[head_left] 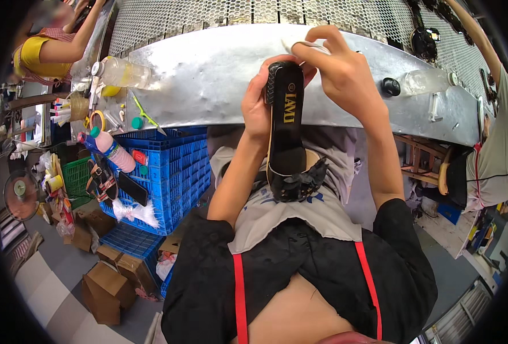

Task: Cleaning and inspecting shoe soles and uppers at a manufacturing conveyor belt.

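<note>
Left hand [258,109] is wrapped around the side of the shoe [285,132], fingers curled onto its far edge, a firm hold on it. The shoe is black, sole facing up, heel end toward the metal bench [208,80] and its trimmed toe end resting down on the lap, on the grey cloth [288,215] spread there. Right hand [340,71] comes in over the heel end, fingers pinched narrow on a small white rag [299,45], which sits just at the shoe's top edge.

By my read this is a wipe of the sole near the heel. To do it well: keep the left hand clamped so the shoe does not twist, let the toe stay braced on the lap, and work the rag in short strokes along the sole rather than across it. The raised dotted tread at the heel would likely trap residue, so press into it. Watch the black trim near the toe; dragging the rag that far could snag it.

Left of the shoe, a blue crate [173,166] with a bottle [112,150]; a co-worker's arm [477,34] reaches in, far right.
</note>
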### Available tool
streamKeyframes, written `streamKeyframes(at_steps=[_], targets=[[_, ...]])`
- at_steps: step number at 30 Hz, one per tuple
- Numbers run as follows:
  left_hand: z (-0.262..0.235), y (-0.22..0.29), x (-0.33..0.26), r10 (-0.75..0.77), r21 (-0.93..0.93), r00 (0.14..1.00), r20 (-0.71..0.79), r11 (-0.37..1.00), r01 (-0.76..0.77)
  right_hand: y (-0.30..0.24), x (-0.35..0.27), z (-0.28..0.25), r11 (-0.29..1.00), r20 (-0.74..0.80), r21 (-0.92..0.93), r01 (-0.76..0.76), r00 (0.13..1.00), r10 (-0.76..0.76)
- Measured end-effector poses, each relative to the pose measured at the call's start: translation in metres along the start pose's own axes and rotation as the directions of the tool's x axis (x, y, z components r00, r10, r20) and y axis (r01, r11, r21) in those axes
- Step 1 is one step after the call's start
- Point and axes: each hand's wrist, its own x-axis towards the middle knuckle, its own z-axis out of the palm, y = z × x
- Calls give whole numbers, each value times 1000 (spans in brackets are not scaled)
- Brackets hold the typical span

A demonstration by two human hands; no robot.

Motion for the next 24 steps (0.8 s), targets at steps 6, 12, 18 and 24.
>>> streamKeyframes(at_steps=[6, 12, 18, 24], targets=[[-40, 3, 12, -64, -287, 981, 182, 951, 115, -5, -18, 16, 906, -57, 404, -123, 986, 160], [-61, 2, 9, -77, -173, 990, 114, 980, 96, -18, -23, 26, 983, 57, 166, -81, 996, 72], [-60, 1, 13, 26, -143, 994, -104, 989, -41, -30, -99, 36, 659, 301, 714, -237, 953, 16], [-67, -1, 11, -12, -150, 998, -63, 989, 2, -21, -62, 52, 735, 102, 658, -161, 987, 125]])
